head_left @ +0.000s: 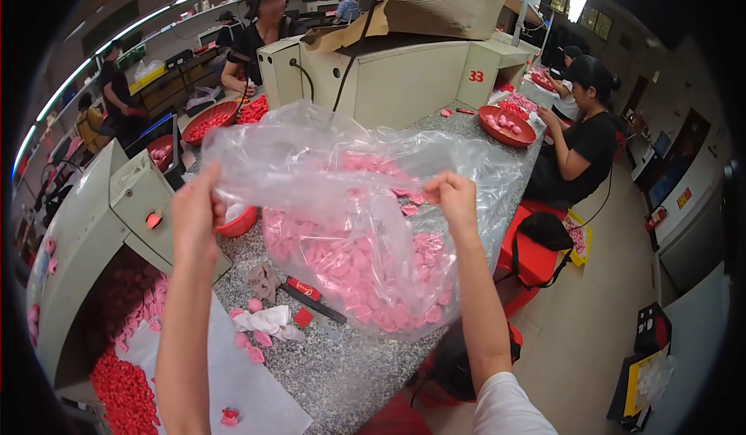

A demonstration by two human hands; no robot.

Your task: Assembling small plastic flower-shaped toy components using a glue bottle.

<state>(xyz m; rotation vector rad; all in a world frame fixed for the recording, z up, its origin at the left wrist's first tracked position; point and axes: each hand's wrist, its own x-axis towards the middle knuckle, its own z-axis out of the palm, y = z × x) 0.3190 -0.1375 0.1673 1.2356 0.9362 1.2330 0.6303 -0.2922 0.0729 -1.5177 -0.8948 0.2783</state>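
Note:
Between my hands a large clear plastic bag (pixel 311 163) lies on the speckled stone worktop, its loose film stretched across the top. Many small pink cup-shaped pieces (pixel 350 268) fill its lower part, seen through the film. My left hand (pixel 196 211) is closed on the bag's edge at the left. On the other side, my right hand (pixel 454 200) pinches the edge with curled fingers. Just in front of the bag are a dark strip-like tool (pixel 315 303), a small red block (pixel 303 317), a crumpled white cloth (pixel 272 322) and a few loose pink pieces (pixel 255 353).
At left stands a beige machine (pixel 128 190) above a heap of red pieces (pixel 124 392) and a white sheet (pixel 264 404). A red bowl (pixel 237 223) sits behind my left hand; another red bowl (pixel 497 133) is farther right. Co-workers sit beyond. Red stools (pixel 532 252) stand right.

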